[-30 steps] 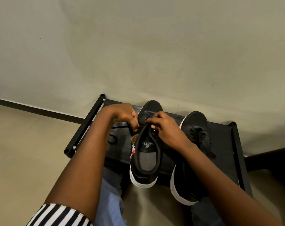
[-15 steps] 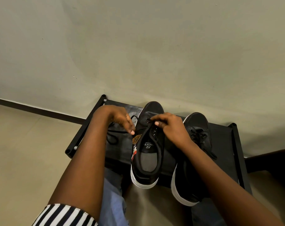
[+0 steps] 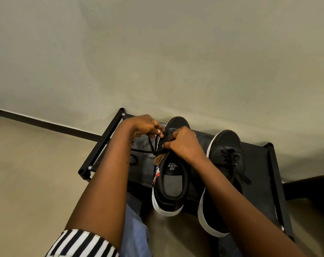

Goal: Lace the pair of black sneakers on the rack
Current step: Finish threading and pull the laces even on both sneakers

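Both hands have come closer together over the toe end of the left sneaker since half a second ago; before, the left hand sat lower and off to the side of the shoe.

Count, left to right: one striped sleeve (image 3: 79, 243) at the lower left edge; one rack (image 3: 102, 143), black, with a fabric shelf; one loose lace; two hands; two black sneakers with white soles.

Left hand (image 3: 144, 127): fingers curled, pinching the black lace (image 3: 151, 145) just above the shoe's left edge. From the pinch the lace runs down and left across the shelf; its far end passes behind the forearm.

Left sneaker (image 3: 171, 184): on the rack shelf, heel toward the camera and overhanging the front edge, toe toward the wall. Opening faces up; grey insole with printed logo visible inside. An orange patch and a red-white stripe show on its left side.

Right hand (image 3: 183, 143): fingers curled over the front of the left sneaker, gripping at the eyelet area. Whether it also pinches lace cannot be told.

Right sneaker (image 3: 224, 160): just beside the first, on the same shelf, partly hidden by the right forearm. Its laces are threaded, ends trailing off to the right.

Rack holds two sneakers and the loose lace.
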